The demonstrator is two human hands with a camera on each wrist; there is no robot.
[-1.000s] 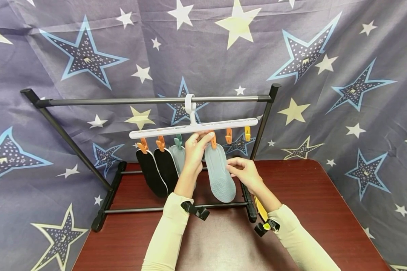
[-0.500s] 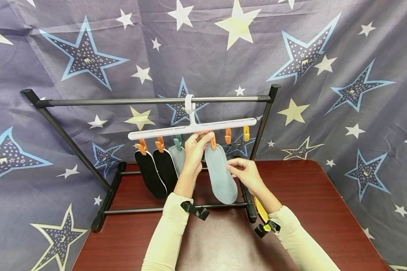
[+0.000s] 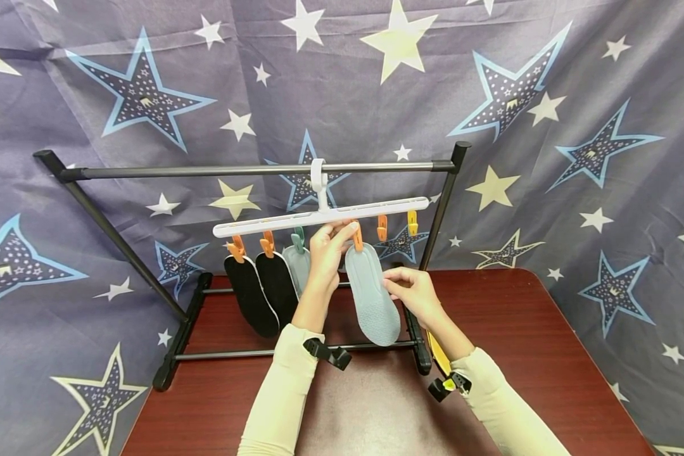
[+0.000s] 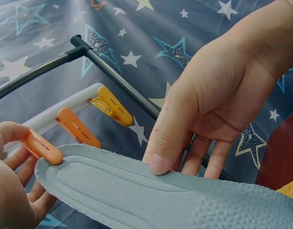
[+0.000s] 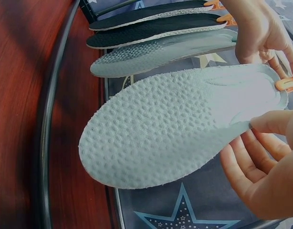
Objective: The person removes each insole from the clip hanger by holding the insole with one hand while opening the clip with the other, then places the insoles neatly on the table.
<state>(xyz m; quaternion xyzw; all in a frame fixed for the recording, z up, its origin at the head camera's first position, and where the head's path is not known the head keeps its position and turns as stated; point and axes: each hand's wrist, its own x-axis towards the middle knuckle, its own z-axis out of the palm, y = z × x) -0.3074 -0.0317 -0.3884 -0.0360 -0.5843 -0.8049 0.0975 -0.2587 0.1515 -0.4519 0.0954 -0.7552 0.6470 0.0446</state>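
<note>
A grey-blue insole [image 3: 370, 297] hangs at a slant below the white hanger [image 3: 319, 219], its narrow end in the bite of an orange clothespin [image 4: 43, 147]. My left hand [image 3: 326, 253] pinches that clothespin by its upper end, just under the hanger bar. My right hand [image 3: 413, 292] grips the insole's right edge between thumb and fingers, partway down. To the left, two black insoles [image 3: 251, 296] and another grey-blue insole [image 5: 161, 53] hang from clips; in the head view the left arm partly covers that grey-blue one.
Another orange clothespin [image 3: 382, 228] and a yellow clothespin [image 3: 413, 223] hang at the hanger's right end. A black rack [image 3: 205, 171] carries the hanger and stands on the reddish-brown table [image 3: 519, 354]. Something yellow [image 3: 439, 353] lies behind the right forearm. A star-patterned cloth [image 3: 342, 82] hangs behind.
The hanger's bar has shifted slightly left, along with its hanging clips and black insoles. The held insole's lower end has swung slightly right and down. Both hands keep their hold.
</note>
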